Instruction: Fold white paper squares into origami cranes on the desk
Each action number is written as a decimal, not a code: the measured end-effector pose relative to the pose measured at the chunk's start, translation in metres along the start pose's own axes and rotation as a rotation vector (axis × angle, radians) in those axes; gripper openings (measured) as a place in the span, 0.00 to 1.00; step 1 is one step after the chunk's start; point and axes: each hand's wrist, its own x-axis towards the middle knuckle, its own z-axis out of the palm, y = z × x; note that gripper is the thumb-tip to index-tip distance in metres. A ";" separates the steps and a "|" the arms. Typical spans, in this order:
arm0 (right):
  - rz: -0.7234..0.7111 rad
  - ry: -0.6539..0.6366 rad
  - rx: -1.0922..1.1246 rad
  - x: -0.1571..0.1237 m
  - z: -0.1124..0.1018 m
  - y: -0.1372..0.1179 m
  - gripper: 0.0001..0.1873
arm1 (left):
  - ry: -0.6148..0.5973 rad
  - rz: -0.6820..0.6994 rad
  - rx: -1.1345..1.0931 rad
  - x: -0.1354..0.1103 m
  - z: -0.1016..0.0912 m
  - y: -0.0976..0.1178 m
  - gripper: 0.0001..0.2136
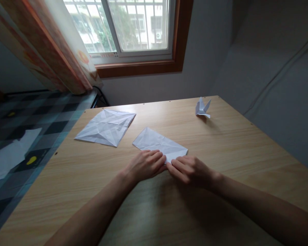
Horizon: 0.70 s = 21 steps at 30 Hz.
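A folded sheet of white paper [160, 141] lies on the wooden table, with creases across it and its near edge under my fingers. My left hand [149, 164] is closed on the near left part of that edge, fingers bent and pressed together. Close beside it, my right hand [190, 169] pinches the near right part of the same edge. The thumbs and the underside of the fold are mostly hidden by my fingers.
A creased white paper sheet [106, 126] lies flat at the back left. At the back right stands a folded paper crane [202, 108]. Left of the wooden table [241, 150], a checked cloth [59, 108] bears loose white paper [12, 157].
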 end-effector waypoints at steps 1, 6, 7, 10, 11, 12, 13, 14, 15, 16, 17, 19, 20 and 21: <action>0.020 0.035 0.031 -0.001 0.002 0.002 0.10 | 0.011 -0.010 -0.012 -0.001 0.001 -0.001 0.12; 0.176 0.070 0.236 -0.013 0.014 0.013 0.14 | 0.084 -0.095 -0.086 -0.004 0.002 -0.004 0.11; 0.229 0.072 0.271 -0.015 0.017 0.015 0.14 | 0.097 -0.116 -0.096 -0.004 0.002 -0.005 0.10; 0.471 0.102 0.379 -0.019 0.022 0.020 0.13 | 0.121 -0.174 -0.127 -0.005 0.003 -0.006 0.08; 0.561 0.105 0.411 -0.019 0.023 0.021 0.14 | 0.132 -0.198 -0.145 -0.005 0.004 -0.007 0.07; 0.643 0.102 0.437 -0.018 0.024 0.022 0.15 | 0.145 -0.228 -0.168 -0.005 0.005 -0.007 0.08; 0.712 0.095 0.458 -0.017 0.025 0.023 0.16 | 0.162 -0.264 -0.193 -0.006 0.007 -0.007 0.09; 0.766 0.088 0.472 -0.016 0.026 0.024 0.18 | 0.177 -0.301 -0.217 -0.006 0.008 -0.007 0.11; 0.803 0.081 0.480 -0.015 0.027 0.025 0.19 | 0.187 -0.334 -0.235 -0.006 0.008 -0.007 0.13; 0.823 0.076 0.477 -0.015 0.029 0.026 0.21 | 0.187 -0.355 -0.245 -0.006 0.009 -0.007 0.16; 0.825 0.075 0.461 -0.014 0.031 0.027 0.21 | 0.177 -0.365 -0.241 -0.006 0.009 -0.007 0.18; 0.779 0.061 0.404 -0.014 0.034 0.029 0.20 | 0.142 -0.360 -0.186 -0.004 0.008 -0.008 0.18; 0.740 0.050 0.362 -0.015 0.035 0.029 0.18 | 0.113 -0.346 -0.143 -0.004 0.007 -0.008 0.17; 0.694 0.040 0.317 -0.015 0.035 0.030 0.15 | 0.081 -0.327 -0.102 -0.003 0.006 -0.008 0.16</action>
